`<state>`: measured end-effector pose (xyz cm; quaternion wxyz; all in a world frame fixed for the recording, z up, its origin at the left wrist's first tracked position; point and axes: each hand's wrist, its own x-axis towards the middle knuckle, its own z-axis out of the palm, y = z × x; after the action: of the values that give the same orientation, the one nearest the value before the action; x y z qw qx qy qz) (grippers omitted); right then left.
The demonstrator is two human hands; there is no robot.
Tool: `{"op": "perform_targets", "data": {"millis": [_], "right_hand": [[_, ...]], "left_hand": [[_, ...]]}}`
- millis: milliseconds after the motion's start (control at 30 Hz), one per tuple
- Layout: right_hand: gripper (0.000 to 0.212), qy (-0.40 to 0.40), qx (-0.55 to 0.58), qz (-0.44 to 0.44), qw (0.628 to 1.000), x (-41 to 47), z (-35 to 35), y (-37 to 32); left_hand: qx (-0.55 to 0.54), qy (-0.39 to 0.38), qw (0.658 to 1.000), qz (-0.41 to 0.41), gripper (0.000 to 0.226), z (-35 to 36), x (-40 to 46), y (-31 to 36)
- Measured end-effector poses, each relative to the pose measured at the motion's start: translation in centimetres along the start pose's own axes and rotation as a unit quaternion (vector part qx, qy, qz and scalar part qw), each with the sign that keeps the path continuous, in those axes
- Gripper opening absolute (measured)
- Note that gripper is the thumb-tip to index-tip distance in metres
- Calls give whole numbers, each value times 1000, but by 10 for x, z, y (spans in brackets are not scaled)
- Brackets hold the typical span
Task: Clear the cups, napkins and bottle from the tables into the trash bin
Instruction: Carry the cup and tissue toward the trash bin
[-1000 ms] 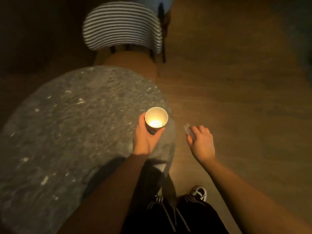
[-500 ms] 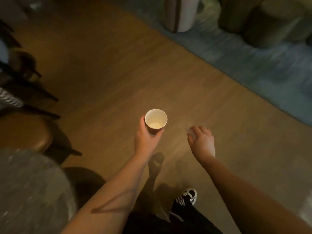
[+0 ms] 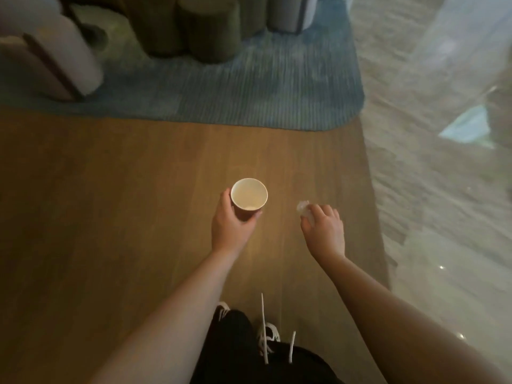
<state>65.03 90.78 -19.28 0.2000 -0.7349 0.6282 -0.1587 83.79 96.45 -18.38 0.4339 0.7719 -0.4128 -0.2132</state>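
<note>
Nearest the camera, dark trousers and a white-laced shoe [image 3: 267, 335] stand on the wooden floor [image 3: 110, 203]. Ahead of them the left hand [image 3: 231, 227] holds a paper cup [image 3: 248, 195] upright, fingers and thumb curled round its lower wall; the cup looks nearly empty. Just right of it, apart from the cup, the right hand [image 3: 325, 231] has its fingers closed on a small clear crumpled thing [image 3: 303, 210], too blurred to name. Farther off lie a blue rug [image 3: 263, 87] and green round seats [image 3: 191, 26]. No trash bin is in view, so this looks like the carry; keeping the cup level and both grips firm should stop spills or drops on the way
</note>
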Motion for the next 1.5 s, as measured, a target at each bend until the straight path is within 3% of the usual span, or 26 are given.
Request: {"op": "perform_targets", "data": {"millis": [267, 400, 567, 833, 1200, 1500], "right_hand": [[25, 56, -4, 103, 993, 117, -6, 44], [21, 90, -2, 134, 987, 204, -4, 41], [25, 112, 8, 169, 979, 309, -19, 31], [28, 148, 32, 205, 967, 470, -51, 60], [30, 110, 15, 168, 980, 754, -122, 213], [23, 127, 43, 159, 978, 938, -183, 290]], "left_hand": [[2, -117, 992, 57, 79, 101, 135, 36], [-3, -187, 978, 91, 78, 143, 227, 51], [2, -219, 967, 128, 73, 181, 344, 86], [-10, -236, 963, 126, 72, 284, 482, 142], [-1, -227, 965, 134, 68, 514, 655, 271], [1, -196, 974, 114, 70, 637, 767, 371]]}}
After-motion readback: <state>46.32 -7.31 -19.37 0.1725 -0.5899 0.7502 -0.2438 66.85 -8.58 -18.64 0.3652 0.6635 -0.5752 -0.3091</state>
